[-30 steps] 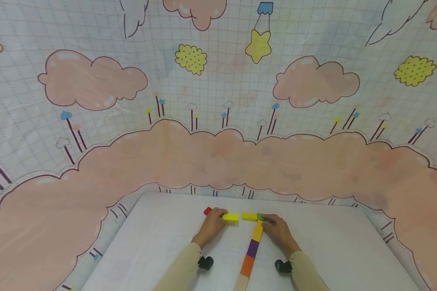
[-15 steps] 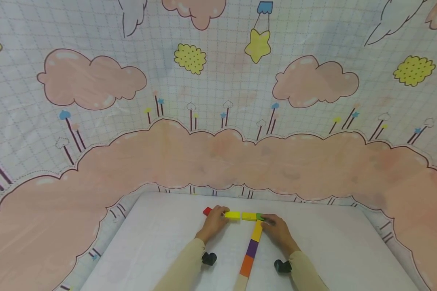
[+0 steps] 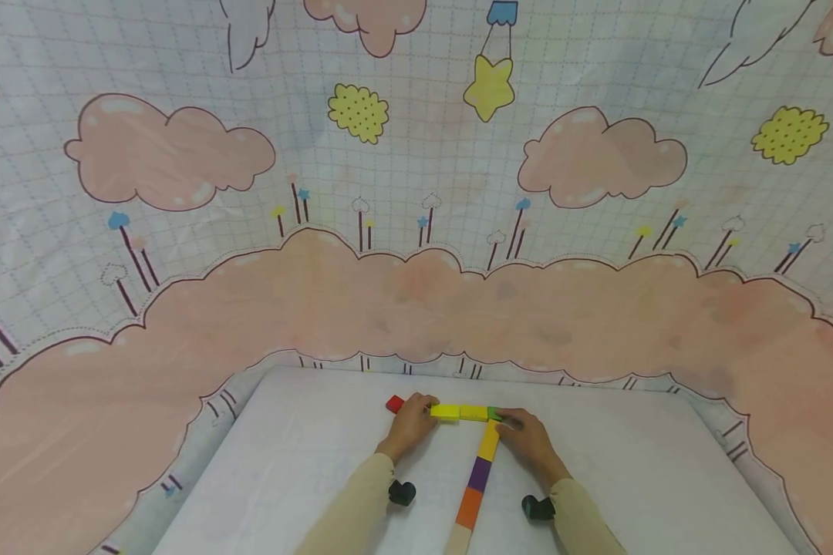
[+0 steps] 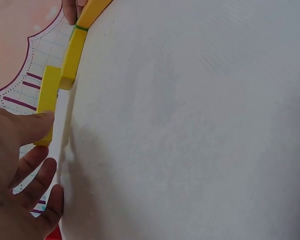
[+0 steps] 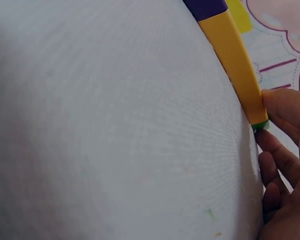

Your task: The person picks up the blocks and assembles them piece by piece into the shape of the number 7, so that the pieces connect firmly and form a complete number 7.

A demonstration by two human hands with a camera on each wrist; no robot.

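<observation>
My left hand (image 3: 409,425) pinches a bright yellow block (image 4: 49,87) between thumb and fingers. In the head view this block lines up with a second yellow block (image 3: 473,413); the left wrist view shows it sideways of that block's end, overlapping it slightly. A green block (image 3: 493,414) adjoins the second yellow one, mostly covered by my right hand (image 3: 529,441). The right hand's fingers grip the green block, its thumb against the end of an amber block (image 5: 237,65). From that corner the amber, purple (image 3: 480,474), orange (image 3: 469,507) and tan (image 3: 459,539) blocks run toward me.
A red block (image 3: 394,403) lies just left of my left hand, partly hidden by it. Black heart-shaped pieces (image 3: 403,493) sit at both wrists. The white table (image 3: 632,462) ends at a cloud-patterned cloth backdrop (image 3: 416,301).
My left hand has slid right with the yellow block, and the gap to the second yellow block has closed in the head view. My right hand has stayed in place.
</observation>
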